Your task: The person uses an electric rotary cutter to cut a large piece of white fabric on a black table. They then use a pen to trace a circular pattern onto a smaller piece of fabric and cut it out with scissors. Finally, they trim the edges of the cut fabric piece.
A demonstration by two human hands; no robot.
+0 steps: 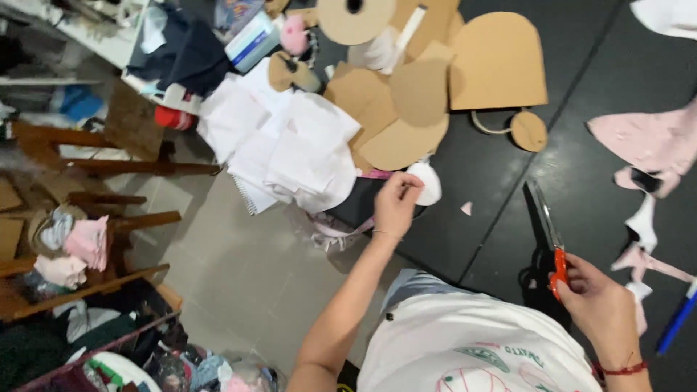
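Observation:
My left hand (396,203) reaches out over the near edge of the black table (501,167) and pinches a small round white fabric piece (428,183). My right hand (599,297) holds red-handled scissors (548,232) with the blades pointing away from me over the black surface. A stack of white fabric pieces (298,149) lies just left of my left hand. Brown cardboard patterns (428,87) are spread beyond it.
Pink and white fabric scraps (650,145) lie at the table's right. A blue pen (677,319) rests near the right edge. Wooden shelves (87,218) with folded cloth stand on the left, with a bin of scraps (131,363) below. A grey tiled floor (239,268) lies between.

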